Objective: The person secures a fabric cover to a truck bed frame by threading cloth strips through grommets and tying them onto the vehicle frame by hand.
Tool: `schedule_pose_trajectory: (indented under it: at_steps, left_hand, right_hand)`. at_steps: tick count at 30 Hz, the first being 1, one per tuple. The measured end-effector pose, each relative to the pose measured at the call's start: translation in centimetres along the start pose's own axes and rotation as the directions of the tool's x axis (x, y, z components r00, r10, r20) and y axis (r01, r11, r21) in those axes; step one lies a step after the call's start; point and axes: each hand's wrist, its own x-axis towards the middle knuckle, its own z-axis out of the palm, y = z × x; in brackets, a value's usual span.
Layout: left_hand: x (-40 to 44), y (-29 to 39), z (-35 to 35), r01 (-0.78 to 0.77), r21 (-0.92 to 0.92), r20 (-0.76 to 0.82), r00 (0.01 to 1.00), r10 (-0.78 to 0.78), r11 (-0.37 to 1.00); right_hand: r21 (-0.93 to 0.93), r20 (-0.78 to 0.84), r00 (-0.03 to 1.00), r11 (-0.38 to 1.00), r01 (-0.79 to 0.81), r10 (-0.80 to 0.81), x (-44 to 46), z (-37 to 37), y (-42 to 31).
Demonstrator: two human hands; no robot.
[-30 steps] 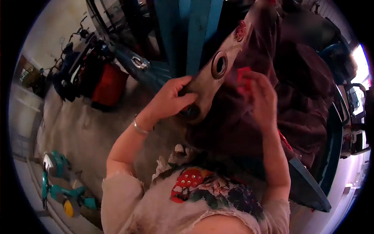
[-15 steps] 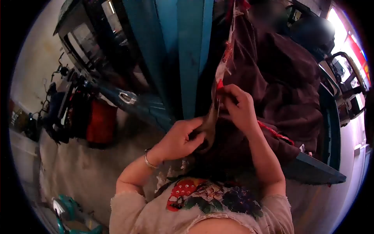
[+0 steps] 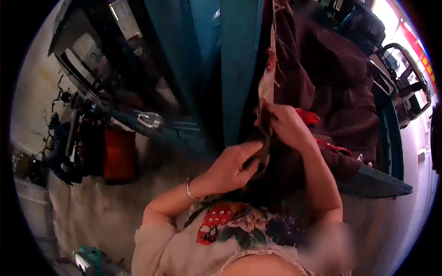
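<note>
A large dark maroon cloth (image 3: 343, 87) lies heaped in a blue metal vehicle bed. Along its left side runs a frayed pale edge strip (image 3: 266, 87) with loose threads, turning olive-brown lower down. My left hand (image 3: 235, 166) is closed on the lower end of this strip, thumb and fingers pinching it. Higher up, my right hand (image 3: 284, 124) grips the same strip; its fingertips are partly hidden behind the cloth. A bright red piece (image 3: 307, 117) shows just beyond my right wrist, and a red cord (image 3: 334, 147) lies on the cloth.
Blue ridged metal panels (image 3: 239, 60) rise just left of the cloth. Farther left are a blue vehicle door with a silver handle (image 3: 149, 120) and a parked bike with a red panel (image 3: 119, 154). A blue metal edge (image 3: 380, 181) juts out at right, with another vehicle (image 3: 407, 87) beyond.
My right hand has shifted its grip on the strip, knuckles now turned over it. My left hand has moved slightly right. The red piece now shows behind my right wrist. The view has shifted a little.
</note>
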Motion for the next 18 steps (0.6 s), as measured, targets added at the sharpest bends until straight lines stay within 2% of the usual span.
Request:
schedule_pose_trajectory:
  at_steps: [2,4,6,8,9,10,11,12,14,15,16,18]
  left_hand:
    - [0.3,0.1,0.0,0.073,-0.074,0.006,0.997,-0.072,0.995]
    - [0.5,-0.2,-0.3,0.125,-0.137,0.008,0.992,-0.125,0.983]
    - [0.2,-0.8,-0.4,0.008,-0.174,-0.049,0.999,-0.016,0.985]
    - [0.0,-0.8,-0.8,0.04,-0.192,-0.031,0.998,-0.046,0.981]
    - [0.0,-0.8,-1.1,0.072,-0.208,-0.006,0.997,-0.075,0.975]
    - [-0.4,-1.0,-1.2,0.07,-0.204,-0.005,0.997,-0.072,0.977]
    - [-0.9,-1.4,-1.2,0.159,-0.189,0.032,0.987,-0.156,0.969]
    - [-0.7,-1.7,-1.7,0.227,-0.155,0.069,0.973,-0.219,0.961]
    - [-0.1,-1.4,-3.0,0.217,-0.098,0.004,0.976,-0.218,0.971]
    - [0.3,-1.2,-3.7,0.303,-0.177,0.005,0.952,-0.307,0.936]
    - [0.7,-1.3,-4.2,0.277,-0.147,0.029,0.961,-0.276,0.95]
    - [1.4,-1.6,-4.3,0.203,-0.12,-0.129,0.968,-0.217,0.972]
  right_hand:
    - [-0.073,0.017,1.0,0.997,0.001,0.0,0.7,0.4,1.1]
    - [0.231,-0.258,0.966,0.971,0.056,0.006,1.3,0.4,1.2]
    - [0.458,-0.297,0.939,0.889,-0.02,0.174,2.0,-0.3,1.1]
    - [0.52,-0.225,0.968,0.854,0.027,0.106,2.7,-1.3,1.7]
    - [0.523,-0.224,0.969,0.852,0.028,0.106,2.8,-1.0,1.6]
    - [0.435,-0.242,0.963,0.901,-0.002,0.119,3.1,-0.7,1.6]
    - [0.341,-0.274,0.954,0.94,-0.023,0.123,3.6,-0.5,1.6]
    - [0.337,-0.312,0.945,0.941,0.013,0.099,4.1,0.1,2.1]
    - [0.443,-0.419,0.908,0.874,0.2,0.005,6.0,1.0,4.1]
    - [0.435,-0.471,0.882,0.869,0.238,-0.006,7.2,0.6,3.9]
    - [0.441,-0.448,0.894,0.871,0.218,0.003,8.1,0.4,3.4]
    - [0.443,-0.446,0.895,0.871,0.212,0.009,9.4,-0.1,2.4]
